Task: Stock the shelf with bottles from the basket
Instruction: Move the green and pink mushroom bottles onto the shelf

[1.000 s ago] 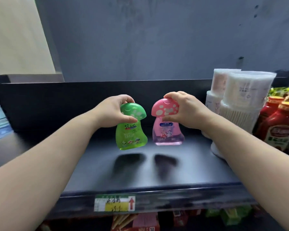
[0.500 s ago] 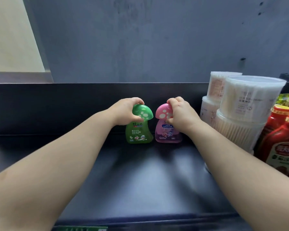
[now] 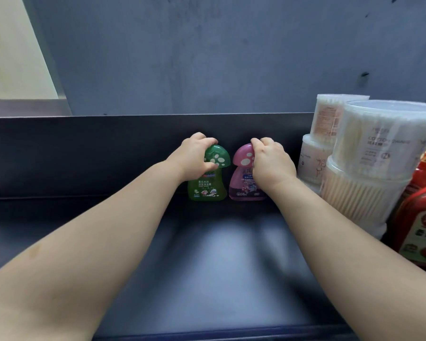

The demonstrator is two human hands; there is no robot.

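**Two mushroom-cap bottles at the rear of the shelf, both in hand**

My left hand [image 3: 194, 156] grips the green mushroom-cap bottle [image 3: 207, 188]. The fingers curl over the top of its spotted cap and the thumb presses the front of the cap. My right hand [image 3: 271, 161] grips the pink mushroom-cap bottle [image 3: 242, 190] in the same way, with the fingers hooked over the cap from the right. The palm covers the right part of the bottle's body.

Both bottles stand upright on the dark shelf [image 3: 207, 254], at its far edge, directly in front of the shelf's black back panel [image 3: 108, 148]. I cannot tell whether they touch the panel. They sit side by side, green to the left and pink to the right, labels facing me. Their caps and bases are just beside each other, and I cannot confirm contact between them.

To the right of the pink bottle stand stacked clear tubs of cotton swabs [image 3: 379, 153], with a second, narrower stack [image 3: 325, 124] behind them. At the far right edge are red sauce bottles [image 3: 423, 217], partly cut off by the frame. A grey wall [image 3: 207, 57] rises behind the shelf.
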